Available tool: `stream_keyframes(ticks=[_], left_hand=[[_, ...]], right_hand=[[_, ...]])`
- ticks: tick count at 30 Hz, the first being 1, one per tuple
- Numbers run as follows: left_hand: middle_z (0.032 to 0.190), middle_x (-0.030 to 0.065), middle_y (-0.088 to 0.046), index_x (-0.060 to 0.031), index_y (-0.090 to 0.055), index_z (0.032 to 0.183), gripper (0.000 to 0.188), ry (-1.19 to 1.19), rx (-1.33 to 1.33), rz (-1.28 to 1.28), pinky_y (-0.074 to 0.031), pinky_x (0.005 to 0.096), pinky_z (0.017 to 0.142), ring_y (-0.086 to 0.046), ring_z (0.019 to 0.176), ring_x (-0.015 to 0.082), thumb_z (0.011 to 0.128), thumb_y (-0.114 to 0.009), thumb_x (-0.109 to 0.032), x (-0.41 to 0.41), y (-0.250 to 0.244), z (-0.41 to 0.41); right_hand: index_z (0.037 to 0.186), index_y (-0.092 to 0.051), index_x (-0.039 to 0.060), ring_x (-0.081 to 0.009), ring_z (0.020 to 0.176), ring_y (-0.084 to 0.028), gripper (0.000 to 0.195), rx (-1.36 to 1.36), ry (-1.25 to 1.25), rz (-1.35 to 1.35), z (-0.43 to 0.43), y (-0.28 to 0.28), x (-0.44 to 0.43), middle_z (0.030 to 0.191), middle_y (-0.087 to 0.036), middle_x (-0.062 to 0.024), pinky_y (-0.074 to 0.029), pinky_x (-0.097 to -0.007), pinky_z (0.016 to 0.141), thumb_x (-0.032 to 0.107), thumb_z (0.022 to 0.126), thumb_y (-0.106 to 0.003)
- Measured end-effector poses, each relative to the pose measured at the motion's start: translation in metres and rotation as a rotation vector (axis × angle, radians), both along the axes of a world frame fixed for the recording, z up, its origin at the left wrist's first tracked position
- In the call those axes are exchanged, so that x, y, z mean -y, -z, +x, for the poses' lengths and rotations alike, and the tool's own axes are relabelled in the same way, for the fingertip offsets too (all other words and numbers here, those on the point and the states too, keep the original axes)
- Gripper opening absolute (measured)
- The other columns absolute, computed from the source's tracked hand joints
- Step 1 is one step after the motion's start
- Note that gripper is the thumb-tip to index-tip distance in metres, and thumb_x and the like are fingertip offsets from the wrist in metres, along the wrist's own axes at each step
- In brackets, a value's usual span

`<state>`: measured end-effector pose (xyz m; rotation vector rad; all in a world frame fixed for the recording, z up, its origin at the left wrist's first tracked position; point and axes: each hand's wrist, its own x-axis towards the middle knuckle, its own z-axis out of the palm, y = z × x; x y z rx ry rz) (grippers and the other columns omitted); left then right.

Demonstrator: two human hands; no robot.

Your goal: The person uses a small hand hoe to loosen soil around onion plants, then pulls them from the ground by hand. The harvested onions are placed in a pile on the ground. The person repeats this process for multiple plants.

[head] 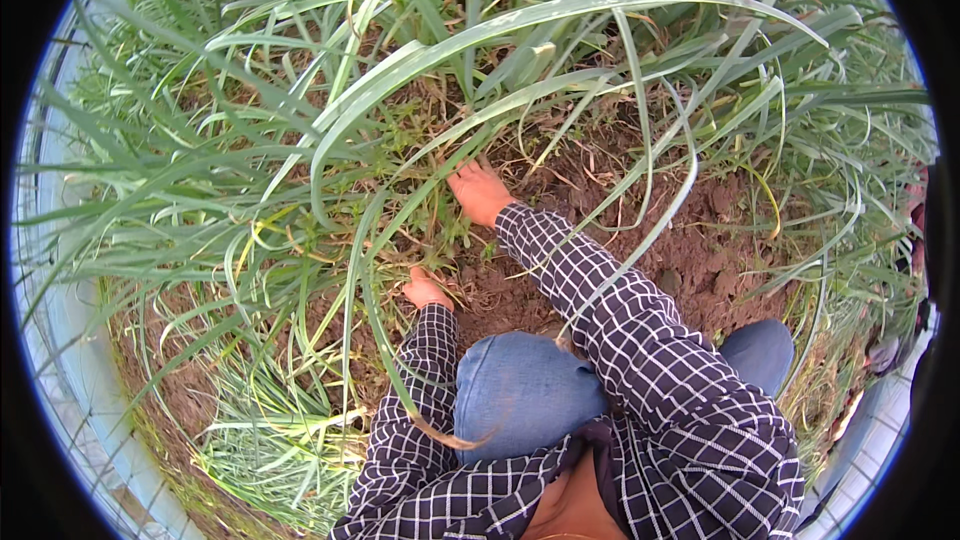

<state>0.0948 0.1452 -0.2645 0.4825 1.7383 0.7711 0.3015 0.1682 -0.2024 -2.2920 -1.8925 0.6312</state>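
Note:
My right hand (pixel 480 191) reaches low into small green weeds (pixel 457 229) at the foot of long strap-leaved plants (pixel 420 52). Its back faces up, and the fingertips are lost among stems and dry stalks. Closer to my knee, my left hand (pixel 427 289) is down near the soil beside the same weeds. Leaves and stems cover its fingers, so any grip is hidden. Between and around the hands lies reddish-brown soil (pixel 495 289) with dry plant bits. One long arching leaf (pixel 375 315) hangs in front of my left arm, its brown tip over my knee.
My bent knee in blue jeans (pixel 525 397) is just below the hands. Several cut or flattened leaves (pixel 292 450) lie in a heap at lower left. Bare soil (pixel 712 247) stretches to the right. Pale blue sheeting (pixel 82 360) with wire-like lines borders the left side.

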Motion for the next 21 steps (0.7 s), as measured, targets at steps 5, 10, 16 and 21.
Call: stream_keyframes(ticks=[5,10,16,21], left_hand=[[0.079,0.0077,-0.046,-0.0054,-0.047,0.098,0.028,0.090,-0.077,-0.095,-0.036,0.0382,0.056,-0.042,0.065,0.0193,0.088,-0.035,-0.028,0.005,-0.011,0.011],[0.084,0.0128,-0.055,-0.0012,-0.047,0.091,0.024,0.481,-0.383,0.114,-0.048,0.0355,0.055,-0.056,0.068,0.0249,0.086,-0.048,-0.025,-0.006,0.050,-0.029],[0.077,0.0132,-0.053,0.0025,-0.050,0.083,0.023,0.181,-0.123,0.079,-0.044,0.0364,0.053,-0.052,0.063,0.0249,0.087,-0.042,-0.018,-0.001,0.021,-0.011],[0.075,0.0095,-0.054,0.0056,-0.050,0.080,0.029,0.041,-0.094,0.132,-0.040,0.0356,0.059,-0.048,0.063,0.0185,0.085,-0.045,-0.023,-0.019,0.013,-0.017]], right_hand=[[0.073,-0.059,0.0018,-0.0288,0.080,-0.054,0.011,-0.157,-0.024,0.306,0.007,0.027,0.027,0.071,-0.058,-0.0112,-0.042,-0.0383,0.083,0.008,0.065,-0.063],[0.076,-0.059,0.0025,-0.0259,0.064,-0.055,0.014,-0.264,0.021,0.165,0.022,0.020,0.026,0.070,-0.057,-0.0126,-0.047,-0.0375,0.065,0.016,0.072,-0.059],[0.086,-0.060,0.0011,-0.0274,0.058,-0.058,0.018,-0.341,0.158,0.321,0.035,-0.022,0.135,0.065,-0.059,-0.0138,-0.049,-0.0398,0.059,0.013,0.075,-0.052],[0.088,-0.053,-0.0058,-0.0314,0.065,-0.060,0.017,-0.174,0.357,0.127,0.063,-0.052,0.168,0.091,-0.057,-0.0253,-0.051,-0.0394,0.059,0.003,0.075,-0.047]])
